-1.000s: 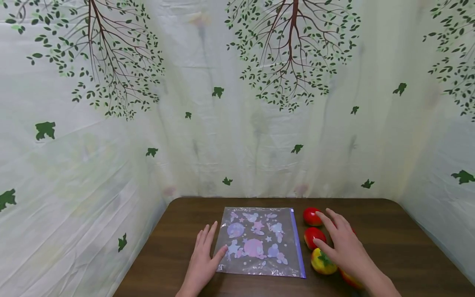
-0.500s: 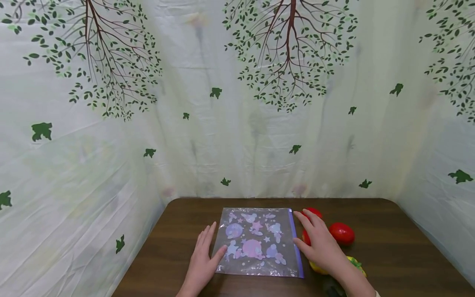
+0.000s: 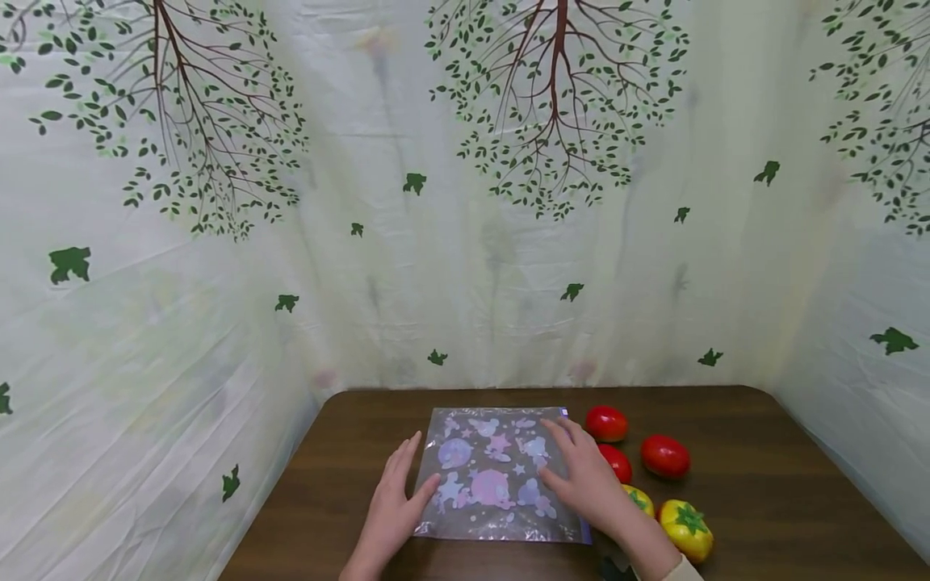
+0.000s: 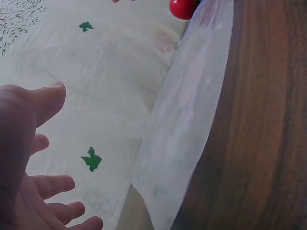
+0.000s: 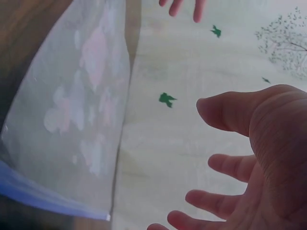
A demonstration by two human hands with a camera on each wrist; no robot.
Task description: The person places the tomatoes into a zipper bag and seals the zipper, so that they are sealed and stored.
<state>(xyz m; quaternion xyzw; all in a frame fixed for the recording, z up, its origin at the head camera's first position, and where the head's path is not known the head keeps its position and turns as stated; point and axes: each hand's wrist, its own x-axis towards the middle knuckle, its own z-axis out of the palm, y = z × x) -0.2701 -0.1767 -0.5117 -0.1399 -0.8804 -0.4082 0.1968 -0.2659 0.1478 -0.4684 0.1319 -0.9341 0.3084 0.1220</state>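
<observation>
Plastic bag [image 3: 490, 484], see-through and printed with pink, blue and lilac shapes, lies flat between the left and right edges of our desk [image 3: 777, 484], its far side near the desk's far edge. Its blue-purple strip [image 5: 48, 200] runs along the side facing the desk's right edge. Over that side we hold our right hand [image 3: 584, 484] apart from the plastic, fingers spread and loose. Our left hand [image 3: 392, 508] is at the bag's left side, fingers likewise extended and relaxed.

Toward the desk's right edge we see three red fruits: one [image 3: 606, 424] nearest the far edge, a second [image 3: 617, 465] partly behind our right hand, and a third [image 3: 665, 457] farther right. Farther from the far edge lie two yellow fruits [image 3: 685, 530] with green leafy tops, one partly hidden. By our pale sleeve [image 3: 684, 572] sits a dark thing [image 3: 614, 570], too covered to name. Beyond the far edge hangs a white cloth [image 3: 508, 266] printed with branches and leaves.
</observation>
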